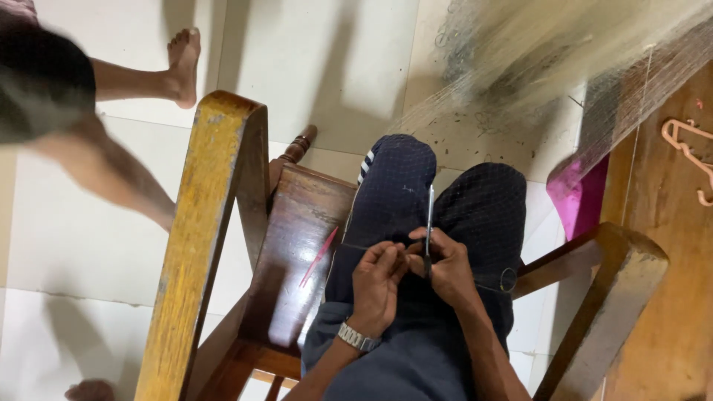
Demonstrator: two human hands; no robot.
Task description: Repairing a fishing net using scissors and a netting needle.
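Note:
I sit on a wooden chair point(293, 245) with a dark blue cloth or net point(475, 204) spread over my knees. My left hand point(376, 286), with a metal watch at the wrist, pinches the fabric over my lap. My right hand point(449, 267) grips a pair of thin metal scissors point(429, 223) whose blades point away from me, between my knees. The two hands touch at the fingertips. A pink stick-like tool point(319, 256) lies on the chair seat, left of my thigh.
Fine pale netting point(564, 59) stretches from my lap to the upper right. Another person's bare legs and foot point(182, 67) stand on the white tiled floor at upper left. A magenta object point(575, 197) and a wooden surface with a pink hanger point(687, 152) are at right.

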